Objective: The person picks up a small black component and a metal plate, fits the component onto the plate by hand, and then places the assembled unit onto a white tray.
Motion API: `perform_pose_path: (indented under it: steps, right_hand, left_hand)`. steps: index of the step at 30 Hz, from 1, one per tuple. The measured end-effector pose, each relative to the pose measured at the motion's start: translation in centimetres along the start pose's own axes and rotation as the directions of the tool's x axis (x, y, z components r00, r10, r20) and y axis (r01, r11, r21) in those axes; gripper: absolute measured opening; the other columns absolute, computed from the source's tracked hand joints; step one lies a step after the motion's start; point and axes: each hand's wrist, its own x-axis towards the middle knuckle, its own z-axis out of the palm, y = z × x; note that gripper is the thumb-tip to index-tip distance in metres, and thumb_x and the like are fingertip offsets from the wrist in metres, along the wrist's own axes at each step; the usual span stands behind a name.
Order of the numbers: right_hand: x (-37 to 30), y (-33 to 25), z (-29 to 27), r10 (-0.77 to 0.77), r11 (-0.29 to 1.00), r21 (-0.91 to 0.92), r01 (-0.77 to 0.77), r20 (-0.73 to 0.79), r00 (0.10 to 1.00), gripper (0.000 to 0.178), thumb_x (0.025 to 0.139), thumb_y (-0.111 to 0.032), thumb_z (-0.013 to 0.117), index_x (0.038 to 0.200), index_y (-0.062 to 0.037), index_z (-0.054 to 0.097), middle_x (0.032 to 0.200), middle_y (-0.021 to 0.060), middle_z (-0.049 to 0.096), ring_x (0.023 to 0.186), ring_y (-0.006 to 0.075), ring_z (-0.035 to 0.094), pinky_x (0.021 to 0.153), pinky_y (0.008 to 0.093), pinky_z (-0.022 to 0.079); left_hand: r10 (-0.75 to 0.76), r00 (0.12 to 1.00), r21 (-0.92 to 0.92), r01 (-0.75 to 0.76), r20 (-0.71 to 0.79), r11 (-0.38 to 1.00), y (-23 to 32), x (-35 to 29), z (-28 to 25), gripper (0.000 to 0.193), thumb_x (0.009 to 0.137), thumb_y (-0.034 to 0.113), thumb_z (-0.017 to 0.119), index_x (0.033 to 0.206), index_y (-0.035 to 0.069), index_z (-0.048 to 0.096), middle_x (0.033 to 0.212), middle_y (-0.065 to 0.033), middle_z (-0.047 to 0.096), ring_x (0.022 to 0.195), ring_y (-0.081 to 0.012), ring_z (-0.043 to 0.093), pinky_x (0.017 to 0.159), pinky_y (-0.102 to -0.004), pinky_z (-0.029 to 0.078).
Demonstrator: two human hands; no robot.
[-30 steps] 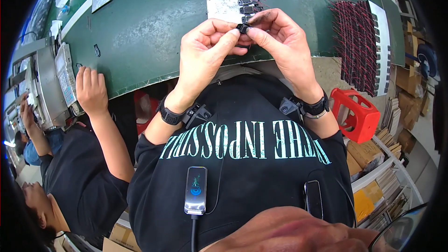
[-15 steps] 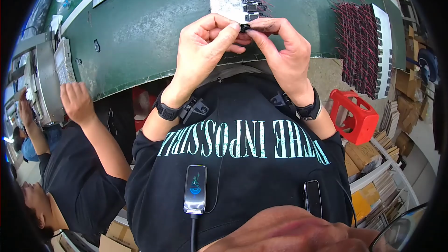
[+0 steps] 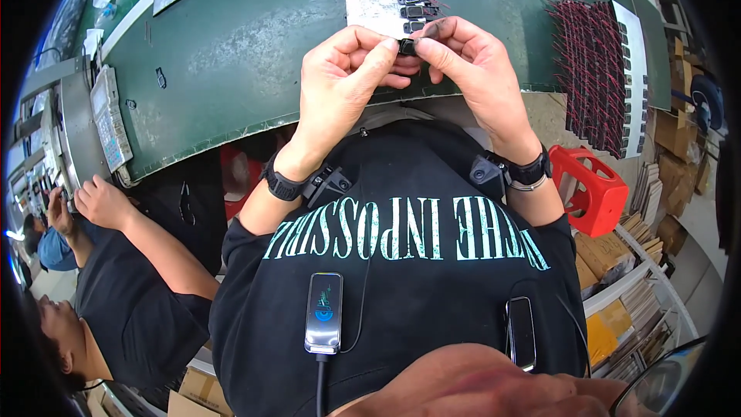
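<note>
- Black short-sleeved T-shirt [image 3: 417, 297], pale green capitals [image 3: 413, 229] inverted across mid-frame
- Black wristbands [image 3: 282, 183] on both wrists, each beside a dark block [image 3: 333, 184]
- Thin bangle [image 3: 531, 184], right wrist
- Silver-edged dark device [image 3: 324, 313], lower centre, with black cable [image 3: 323, 386]
- Glasses [image 3: 665, 377], lower right

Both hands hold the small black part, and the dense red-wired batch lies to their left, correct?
No, the head view shows the red-wired batch to their right. Left hand and right hand do hold the small black part.

head: left fisheye | faces down | wearer's chest [image 3: 417, 293] near | green bench [image 3: 231, 62] farther
</note>
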Motion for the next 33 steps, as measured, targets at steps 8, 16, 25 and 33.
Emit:
perform_pose_path:
  steps: [8,16,25,33]
  right_hand:
    - [0.2,-0.2,-0.1,0.033,0.999,-0.024,-0.032,0.01,0.999,0.016,0.097,-0.015,0.067,0.106,-0.0017,0.065,0.099,0.0001,0.066,0.077,0.0043,0.053,0.069,0.0195,0.044]
    - [0.1,0.4,0.9,-0.095,0.994,-0.058,0.092,-0.044,0.995,0.019,0.096,-0.01,0.067,0.111,-0.0007,0.06,0.097,0.0008,0.064,0.085,0.0068,0.06,0.076,0.0239,0.051]
    - [-0.9,-0.8,2.3,-0.341,0.827,-0.466,0.314,0.029,0.94,0.021,0.098,-0.004,0.061,0.117,0.0016,0.055,0.1,0.0051,0.063,0.094,0.0117,0.063,0.086,0.0274,0.052]
    - [-3.1,-1.3,-0.4,-0.028,0.989,-0.136,0.064,0.252,0.967,0.022,0.095,-0.007,0.064,0.116,0.0005,0.062,0.105,0.006,0.065,0.097,0.014,0.063,0.087,0.0272,0.051]
  left_hand:
    - [0.013,1.0,0.02,-0.013,-0.016,1.0,-0.2,0.2,0.2,0.016,0.102,0.01,0.058,0.103,-0.005,0.063,0.097,-0.017,0.072,0.088,-0.0233,0.074,0.077,-0.031,0.063]
    - [0.012,1.0,-0.02,-0.012,-0.021,1.0,-0.2,0.0,0.3,0.016,0.102,0.01,0.058,0.103,-0.005,0.063,0.096,-0.0154,0.072,0.087,-0.0221,0.074,0.077,-0.031,0.063]
    - [0.134,0.988,0.084,-0.127,-0.081,0.988,0.8,-1.0,0.3,0.012,0.098,0.007,0.063,0.1,-0.005,0.063,0.092,-0.0126,0.072,0.083,-0.0164,0.073,0.075,-0.0257,0.061]
    - [-0.346,0.896,0.092,0.334,0.277,0.938,3.2,-1.9,-2.0,0.006,0.093,0.0,0.066,0.092,-0.002,0.061,0.085,-0.0107,0.07,0.075,-0.0146,0.071,0.069,-0.0249,0.057]
